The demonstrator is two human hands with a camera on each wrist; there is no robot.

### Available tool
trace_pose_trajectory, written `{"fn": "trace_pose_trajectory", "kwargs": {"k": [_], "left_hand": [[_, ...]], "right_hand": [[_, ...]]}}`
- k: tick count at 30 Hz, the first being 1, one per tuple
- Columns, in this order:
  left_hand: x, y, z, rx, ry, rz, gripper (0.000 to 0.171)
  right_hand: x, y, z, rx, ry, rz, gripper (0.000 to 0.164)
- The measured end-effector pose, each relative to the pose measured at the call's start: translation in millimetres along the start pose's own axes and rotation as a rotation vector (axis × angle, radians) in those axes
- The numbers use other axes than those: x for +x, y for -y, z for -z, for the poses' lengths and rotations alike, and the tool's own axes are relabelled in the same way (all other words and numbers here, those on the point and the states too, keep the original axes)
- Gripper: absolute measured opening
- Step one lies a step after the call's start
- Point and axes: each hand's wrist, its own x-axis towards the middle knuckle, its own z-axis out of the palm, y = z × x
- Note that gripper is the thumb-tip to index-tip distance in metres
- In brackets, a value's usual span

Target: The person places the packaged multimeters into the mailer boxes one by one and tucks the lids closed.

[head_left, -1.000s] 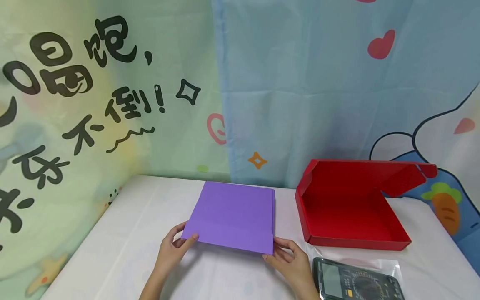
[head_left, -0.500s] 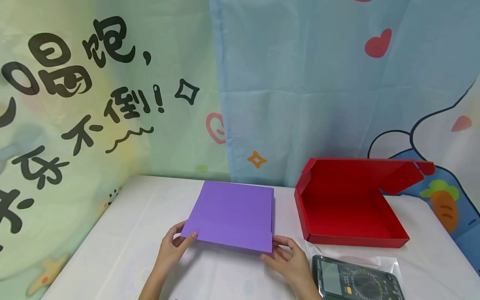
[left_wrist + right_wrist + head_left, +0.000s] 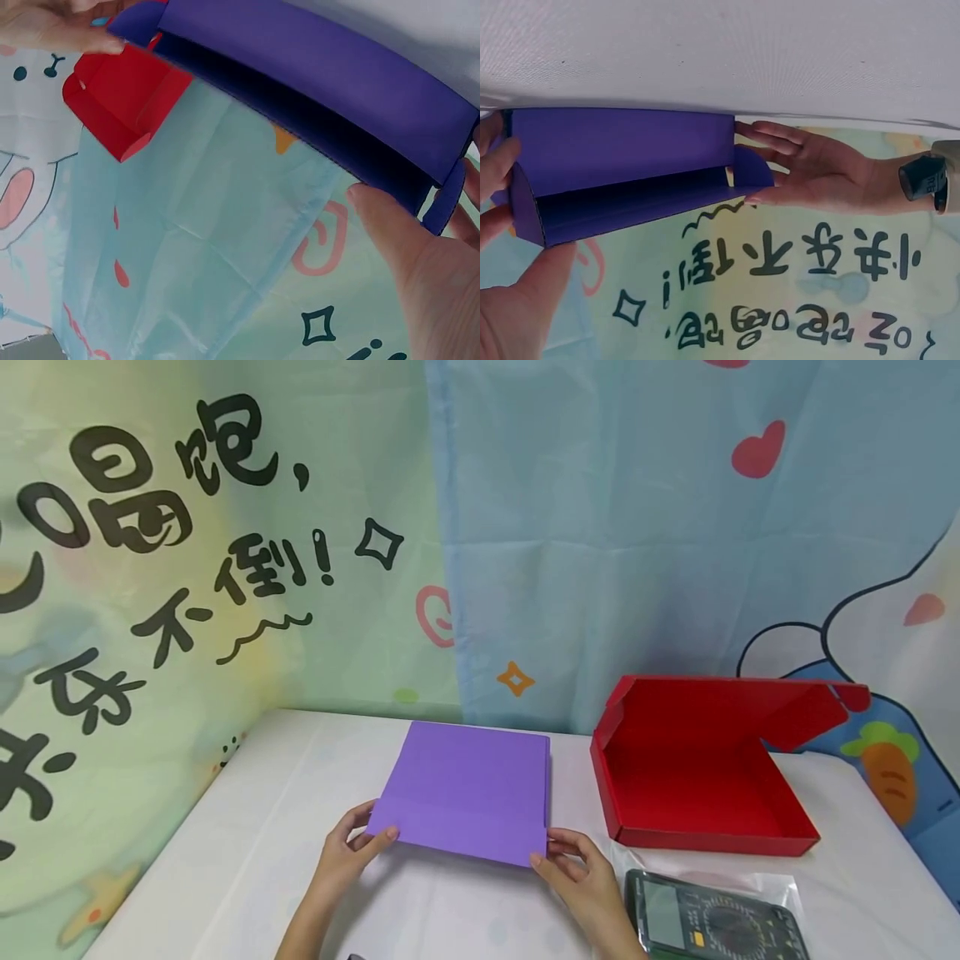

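A purple cardboard box (image 3: 465, 793) lies on the white table in the head view, its lid covering the top. Both wrist views show a dark gap between its front wall (image 3: 622, 146) and the lid, with a small flap (image 3: 448, 196) at each side. My left hand (image 3: 348, 852) holds the lid's front left corner, thumb on top and fingers at the side. At the front right corner, my right hand (image 3: 581, 881) pinches the lid the same way, its thumb tip at the edge. The box's inside is too dark to make out.
An open red cardboard box (image 3: 705, 793) stands on the right with its lid raised. In front of it, a multimeter (image 3: 716, 922) lies on a clear plastic bag (image 3: 780, 893). A printed cloth backdrop (image 3: 585, 543) hangs behind the white table (image 3: 255, 827).
My right thumb has shifted slightly up onto the lid's front right corner. The left hand and the purple box stay nearly still; the head view has moved a little.
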Motion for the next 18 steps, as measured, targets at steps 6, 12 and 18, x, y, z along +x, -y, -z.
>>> {"fn": "trace_pose_trajectory", "kwargs": {"k": [6,12,18], "left_hand": [[1.8,3.0,-0.5,-0.042,-0.005,0.011,0.058],[1.8,-1.1,-1.3,-0.013,-0.018,0.000,0.059],[1.3,-4.3,-0.5,0.024,-0.048,-0.006,0.058]], "right_hand": [[1.6,-1.2,0.9,-0.006,0.016,-0.027,0.052],[5.4,0.2,3.1,0.049,0.041,-0.066,0.054],[7.6,2.6,3.5,0.070,0.059,-0.052,0.054]]}}
